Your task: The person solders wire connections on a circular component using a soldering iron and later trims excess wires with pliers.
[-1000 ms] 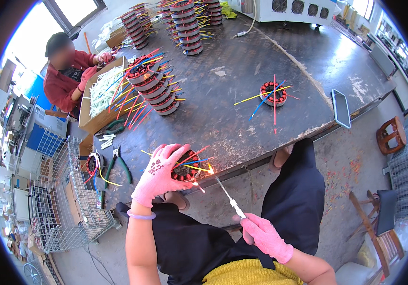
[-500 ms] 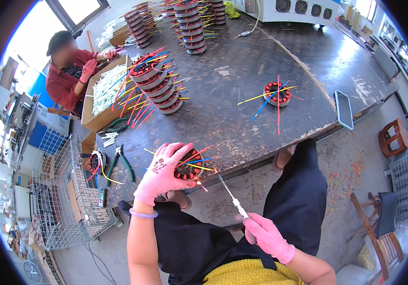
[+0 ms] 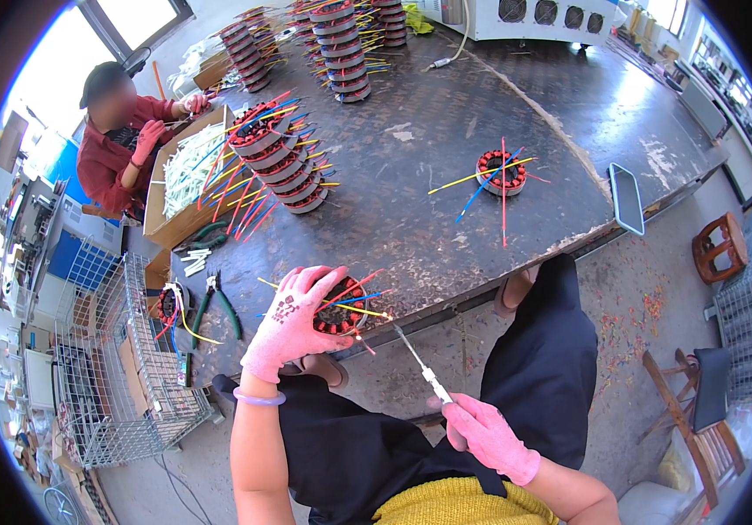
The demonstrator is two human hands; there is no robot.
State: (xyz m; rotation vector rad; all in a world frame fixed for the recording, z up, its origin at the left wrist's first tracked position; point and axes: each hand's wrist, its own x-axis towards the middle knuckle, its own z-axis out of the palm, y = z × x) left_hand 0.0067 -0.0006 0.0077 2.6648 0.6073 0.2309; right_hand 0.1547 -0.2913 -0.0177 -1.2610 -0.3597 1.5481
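A motor stator (image 3: 342,318) with red windings lies at the table's front edge, held from its left side by my pink-gloved left hand (image 3: 290,320). Red, blue and yellow leads stick out of it to the right. My gloved right hand (image 3: 486,437) is closed around a slim tool (image 3: 429,374) with a white body and a thin metal rod. The rod's tip is just beside the end of the yellow lead, where a small bright orange spot glows. Another bright spot shows at a red lead's end below the stator. The tool's exact kind is unclear.
Cutting pliers (image 3: 216,306) and another stator (image 3: 168,304) lie left. A stator stack (image 3: 281,162) stands behind, near a carton (image 3: 162,219) of white sleeves. A single stator (image 3: 501,173) and a phone (image 3: 627,199) are right. A co-worker (image 3: 122,131) sits far left.
The whole view has shifted slightly. My hands keep their grips, and the tool's tip stays by the yellow lead's end, with the bright spots still there.
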